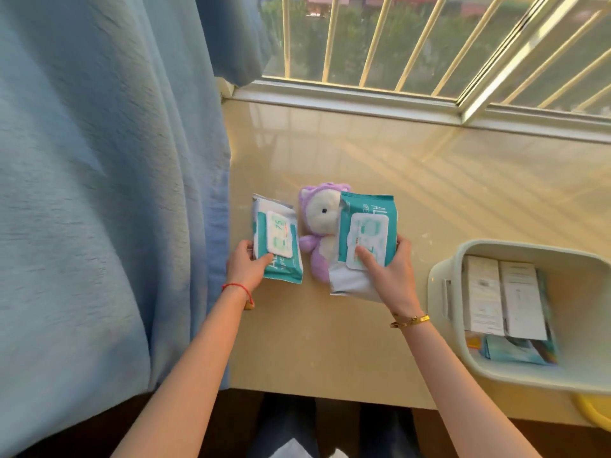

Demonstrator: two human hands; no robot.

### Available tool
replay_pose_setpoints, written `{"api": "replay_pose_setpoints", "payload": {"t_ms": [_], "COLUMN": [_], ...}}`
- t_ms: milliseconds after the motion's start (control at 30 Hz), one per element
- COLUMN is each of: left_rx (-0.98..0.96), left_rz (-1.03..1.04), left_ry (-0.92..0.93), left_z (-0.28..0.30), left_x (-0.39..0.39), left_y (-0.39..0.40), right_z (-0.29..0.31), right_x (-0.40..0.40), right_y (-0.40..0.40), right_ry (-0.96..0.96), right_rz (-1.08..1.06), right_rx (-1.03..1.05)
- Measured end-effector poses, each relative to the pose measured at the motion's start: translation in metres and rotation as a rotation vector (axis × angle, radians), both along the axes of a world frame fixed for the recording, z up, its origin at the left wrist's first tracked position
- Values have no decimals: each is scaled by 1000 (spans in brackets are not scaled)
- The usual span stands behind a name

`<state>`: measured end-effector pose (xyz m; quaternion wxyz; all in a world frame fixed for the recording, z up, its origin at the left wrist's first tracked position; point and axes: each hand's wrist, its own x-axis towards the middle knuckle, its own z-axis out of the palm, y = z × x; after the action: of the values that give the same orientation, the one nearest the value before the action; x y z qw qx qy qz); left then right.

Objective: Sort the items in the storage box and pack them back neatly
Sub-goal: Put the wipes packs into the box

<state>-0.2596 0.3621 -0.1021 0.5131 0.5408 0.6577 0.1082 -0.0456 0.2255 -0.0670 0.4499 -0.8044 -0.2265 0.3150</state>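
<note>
On the cream windowsill, my left hand (246, 267) grips the near end of a teal and white wipes pack (276, 238) lying by the curtain. My right hand (388, 274) holds a second, larger wipes pack (365, 233), thumb on its lid, fingers round its right edge. Between the two packs lies a purple and white plush toy (319, 233), partly covered by the right pack. The pale storage box (443, 292) stands at the right with white leaflets or cartons (504, 295) and a teal pack (515, 350) inside.
A blue curtain (109, 193) hangs along the left, down to the sill's edge. A barred window (396, 44) runs along the back. Bare sill (429, 180) lies behind the packs and in front of my hands. A yellow object (595, 413) shows below the box.
</note>
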Motion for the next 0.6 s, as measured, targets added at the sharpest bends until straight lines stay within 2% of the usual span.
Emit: {"api": "replay_pose_setpoints", "payload": {"t_ms": [167,367,467,600], "left_rx": [7,18,-10,-10], "left_rz": [60,66,59,1], "left_ry": [-179,-378,-413,-354], "left_z": [41,87,90,78], "left_x": [34,128,176,227], "left_y": [-61,-158,-201,-251], "right_z": [27,50,54,44], "right_x": [46,127,171,221], "right_y": [-61,-157,-199,-242], "right_ry": [7,-3,-5,-12], "right_rz": [10,20,-19,-50], "right_rx": [23,-8,-16,-28]}}
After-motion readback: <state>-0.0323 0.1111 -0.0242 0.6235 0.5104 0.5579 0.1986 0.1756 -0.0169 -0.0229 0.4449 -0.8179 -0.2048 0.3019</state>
